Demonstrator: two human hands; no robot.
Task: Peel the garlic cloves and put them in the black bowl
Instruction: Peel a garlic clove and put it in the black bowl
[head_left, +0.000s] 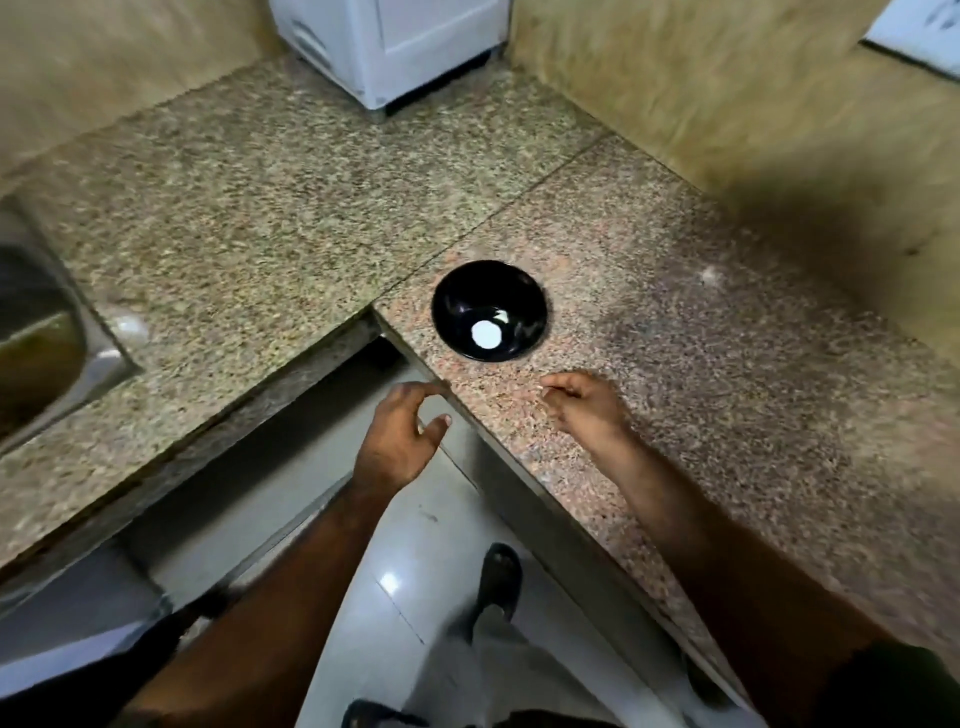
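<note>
The black bowl (490, 310) stands on the speckled granite counter (701, 364), close to its inner corner. A round white patch lies in the bowl's bottom; it could be a garlic clove or glare. My left hand (402, 434) hovers at the counter's edge below the bowl, fingers spread and relaxed, holding nothing. My right hand (584, 405) is just above the counter, right of the left hand and in front of the bowl. Its fingers are curled inward and blurred. A small pale speck shows at the fingertips, and I cannot make out whether they pinch anything. No loose garlic shows on the counter.
A steel sink (41, 332) is set into the counter at the far left. A white appliance (389, 47) stands at the back against the wall. The L-shaped counter wraps around me, with tiled floor (415, 545) and my shoe (498, 577) below.
</note>
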